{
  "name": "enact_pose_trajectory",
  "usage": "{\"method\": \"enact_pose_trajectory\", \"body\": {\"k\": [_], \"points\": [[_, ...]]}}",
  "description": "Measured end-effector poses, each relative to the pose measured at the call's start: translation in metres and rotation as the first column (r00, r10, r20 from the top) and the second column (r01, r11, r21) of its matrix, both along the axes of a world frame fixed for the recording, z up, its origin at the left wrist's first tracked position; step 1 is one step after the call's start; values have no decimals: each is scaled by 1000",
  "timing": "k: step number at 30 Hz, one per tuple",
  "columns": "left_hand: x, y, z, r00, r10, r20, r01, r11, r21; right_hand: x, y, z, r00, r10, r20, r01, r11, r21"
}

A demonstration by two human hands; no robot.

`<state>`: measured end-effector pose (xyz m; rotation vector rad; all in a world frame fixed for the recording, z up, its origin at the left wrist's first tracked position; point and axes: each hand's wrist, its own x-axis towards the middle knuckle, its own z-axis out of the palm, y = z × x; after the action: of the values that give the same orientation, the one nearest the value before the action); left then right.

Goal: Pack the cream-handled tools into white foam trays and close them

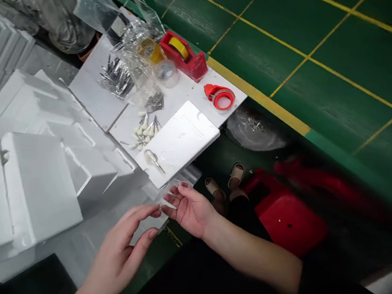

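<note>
Head view: smooth white blocks (43, 184) with notched edges stand beside the left hand (124, 241), thumb spread from its fingers, any grip unclear. Bulbous cream-and-metal pieces (147, 131) cluster near a slim, tapered pale piece (170, 206) between both hands' fingertips. A flat, glossy white slab (189, 138) lies beyond the right hand (192, 212), palm open, fingers loosely curled; farther right, a red ring-shaped tape holder (232, 99).

On the white bench (93, 86): metal pieces (116, 77); plastic bag (140, 77); clear tape roll (169, 79); red tape dispenser (195, 65); smaller red dispenser (211, 91); cream-ended pieces (152, 129); white slab (185, 140).
</note>
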<state>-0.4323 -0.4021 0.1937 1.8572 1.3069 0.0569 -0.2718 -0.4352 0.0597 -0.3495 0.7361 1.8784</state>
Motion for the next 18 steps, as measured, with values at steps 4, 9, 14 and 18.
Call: {"method": "enact_pose_trajectory", "body": {"k": [4, 9, 14, 18], "points": [[13, -31, -52, 979, 202, 8, -190, 931, -311, 23, -17, -20, 919, -224, 325, 249, 968, -39], [31, -46, -120, 787, 611, -89, -469, 499, -729, 30, -35, -76, 670, -248, 700, 323, 946, 25], [23, -22, -134, 738, 653, -170, -629, 573, -525, 16, -33, -138, 673, -404, 619, 495, 868, 28], [22, 14, -114, 933, 269, -238, -304, 945, -123, 7, -11, -183, 698, -484, 528, 513, 852, 103]]}}
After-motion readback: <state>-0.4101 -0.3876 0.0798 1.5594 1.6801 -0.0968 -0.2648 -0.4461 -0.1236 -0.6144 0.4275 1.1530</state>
